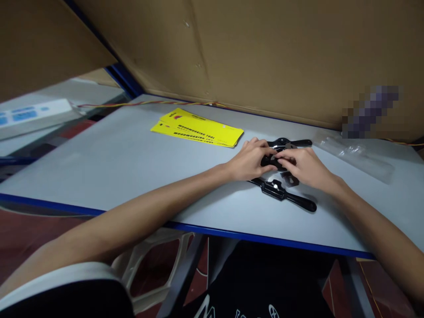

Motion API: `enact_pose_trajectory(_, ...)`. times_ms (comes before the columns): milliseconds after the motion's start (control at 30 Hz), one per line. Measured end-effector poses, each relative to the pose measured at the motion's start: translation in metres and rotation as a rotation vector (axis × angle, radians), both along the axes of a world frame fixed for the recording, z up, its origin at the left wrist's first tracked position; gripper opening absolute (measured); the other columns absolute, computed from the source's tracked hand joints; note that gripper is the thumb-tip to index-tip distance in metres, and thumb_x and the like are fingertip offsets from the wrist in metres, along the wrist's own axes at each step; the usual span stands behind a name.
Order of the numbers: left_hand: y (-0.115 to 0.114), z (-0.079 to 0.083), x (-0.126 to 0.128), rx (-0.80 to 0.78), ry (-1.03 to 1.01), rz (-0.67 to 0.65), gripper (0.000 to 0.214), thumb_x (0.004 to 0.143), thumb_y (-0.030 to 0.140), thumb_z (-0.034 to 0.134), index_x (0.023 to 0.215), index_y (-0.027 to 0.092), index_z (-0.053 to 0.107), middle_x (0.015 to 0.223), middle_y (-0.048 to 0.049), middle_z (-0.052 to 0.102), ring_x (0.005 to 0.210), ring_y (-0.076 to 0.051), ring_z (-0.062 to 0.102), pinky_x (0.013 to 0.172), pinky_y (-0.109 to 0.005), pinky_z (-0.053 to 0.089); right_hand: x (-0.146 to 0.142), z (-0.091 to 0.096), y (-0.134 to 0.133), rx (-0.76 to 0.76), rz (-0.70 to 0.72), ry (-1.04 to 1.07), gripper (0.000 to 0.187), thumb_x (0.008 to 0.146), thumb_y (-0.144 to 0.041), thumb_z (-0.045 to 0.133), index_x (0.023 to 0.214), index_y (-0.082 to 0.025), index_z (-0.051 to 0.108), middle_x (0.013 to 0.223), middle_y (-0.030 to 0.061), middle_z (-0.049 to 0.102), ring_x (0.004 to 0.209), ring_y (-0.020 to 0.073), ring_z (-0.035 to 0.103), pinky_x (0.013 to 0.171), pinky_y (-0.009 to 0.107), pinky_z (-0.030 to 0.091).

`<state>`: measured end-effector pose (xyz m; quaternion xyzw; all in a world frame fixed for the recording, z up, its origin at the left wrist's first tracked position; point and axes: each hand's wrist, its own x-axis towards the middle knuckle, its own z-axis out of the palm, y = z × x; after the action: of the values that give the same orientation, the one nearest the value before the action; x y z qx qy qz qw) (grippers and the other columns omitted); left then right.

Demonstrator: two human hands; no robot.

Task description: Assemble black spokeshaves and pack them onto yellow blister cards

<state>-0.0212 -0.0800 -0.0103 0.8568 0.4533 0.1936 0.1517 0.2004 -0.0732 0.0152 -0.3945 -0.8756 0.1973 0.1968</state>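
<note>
Three black spokeshaves appear to lie on the table's right half. The nearest spokeshave (274,190) lies slanted, its handle toward me at right. Behind my hands, the far spokeshave (303,142) shows mostly its right handle. Between these two, my left hand (251,160) is closed around a black spokeshave body (269,160), partly covered by fingers. My right hand (303,165) meets it from the right, fingertips pinched together over its middle. Whatever small part those fingertips hold is hidden. A small dark metal plate (290,179) rests just below the right fingers.
Yellow cards printed "woodworking tool" (198,128) lie stacked left of my hands. Clear plastic sleeves (357,154) sit at the right. A twisted cable (159,103) runs along the cardboard wall (265,57). The table's blue edge (232,234) is close to my body.
</note>
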Motion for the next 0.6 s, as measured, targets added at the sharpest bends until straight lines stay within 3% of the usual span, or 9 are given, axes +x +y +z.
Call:
enact_pose_trajectory(133,0.0,0.001,0.0,-0.016,0.008,-0.034,0.04,0.094,0.044,0.07,0.126,0.02,0.075,0.113,-0.0113,0.064,0.107,-0.03,0.052,0.1,-0.047,0.042,0.001,0.014,0.01,-0.086,0.061,-0.05,0.024,0.095,-0.018,0.062,0.103,-0.023,0.084,0.078,0.0015,0.08,0.064,0.0167,0.067,0.069,0.033,0.049)
enact_pose_trajectory(367,-0.003,0.0,0.001,0.03,0.011,-0.06,0.039,0.095,0.041,0.069,0.125,0.018,0.07,0.111,-0.012,0.066,0.108,-0.031,0.055,0.101,-0.046,0.041,0.004,0.028,0.025,-0.049,0.165,-0.153,0.012,0.092,-0.024,0.068,0.095,-0.023,0.08,0.071,-0.0021,0.073,0.06,0.0139,0.06,0.062,0.029,0.041)
enact_pose_trajectory(500,-0.004,-0.002,0.001,0.051,0.019,-0.072,0.045,0.096,0.04,0.068,0.134,0.017,0.068,0.104,-0.0107,0.068,0.108,-0.032,0.058,0.1,-0.046,0.041,0.013,0.032,0.019,-0.007,0.093,-0.136,0.01,0.094,-0.03,0.068,0.097,-0.023,0.075,0.069,-0.0025,0.071,0.059,0.0144,0.059,0.061,0.029,0.041)
enact_pose_trajectory(600,-0.004,-0.003,0.001,0.039,0.003,-0.068,0.045,0.097,0.04,0.067,0.135,0.016,0.069,0.103,-0.011,0.069,0.108,-0.031,0.06,0.1,-0.046,0.043,0.028,0.033,0.009,0.003,0.03,-0.209,0.009,0.091,-0.031,0.071,0.086,-0.023,0.071,0.062,-0.0027,0.066,0.054,0.0141,0.054,0.056,0.03,0.036)
